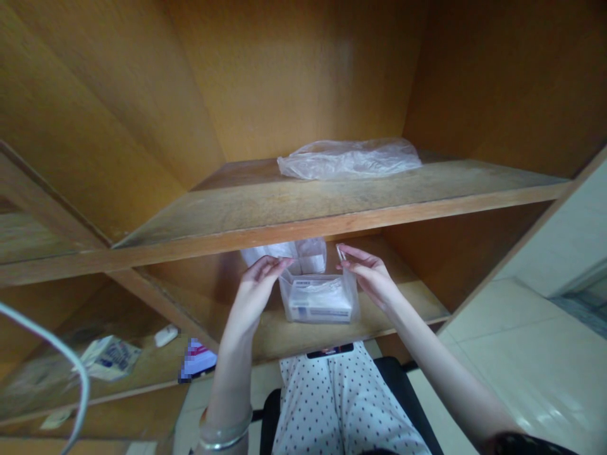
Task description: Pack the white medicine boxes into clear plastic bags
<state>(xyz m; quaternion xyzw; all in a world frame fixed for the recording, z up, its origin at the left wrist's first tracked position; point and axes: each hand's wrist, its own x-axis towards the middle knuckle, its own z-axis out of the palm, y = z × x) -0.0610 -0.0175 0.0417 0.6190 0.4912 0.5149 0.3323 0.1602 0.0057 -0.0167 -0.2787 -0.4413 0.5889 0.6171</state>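
Observation:
A clear plastic bag (287, 297) stands on the lower shelf with a white box (322, 300) inside it. The left upper edge of this bag is pinched in the fingers of my left hand (260, 278). On the other side, my right hand (368, 273) grips the bag's right edge between thumb and fingers, so its mouth is held spread. Behind it lies another clear bag (310, 254) with white contents, partly hidden by the shelf board above.
On the upper shelf (227, 208) lies a crumpled clear plastic bag (348, 159). The compartment at lower left has a white carton (110, 357), a small white object (165, 335) and a purple packet (198, 358). A white cable (57, 344) curves in front. A phone (331, 351) rests on my lap.

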